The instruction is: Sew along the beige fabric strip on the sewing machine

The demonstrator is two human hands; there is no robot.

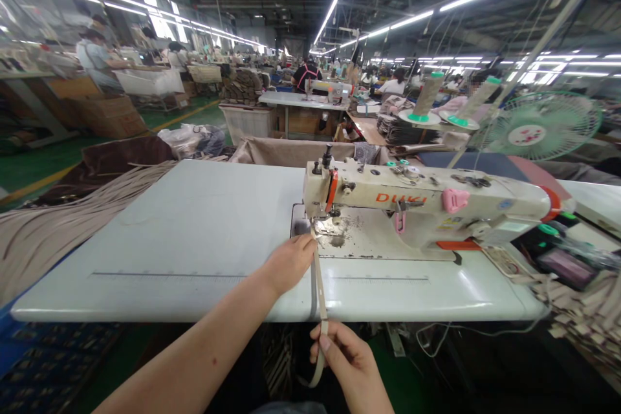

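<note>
A narrow beige strap runs from under the needle area of a sewing machine toward me and over the table's front edge. Close to the presser foot, my left hand has its fingers closed on the strap. Just below the table edge, my right hand pinches the same strap between thumb and fingers. The strap's lower end curls beneath my right hand. The metal bed plate under the machine head looks worn and stained.
The white table carries a printed ruler line. Bundles of beige strips lie at the left and right. Thread cones and a green fan stand behind the machine. Other people sit at machines farther back.
</note>
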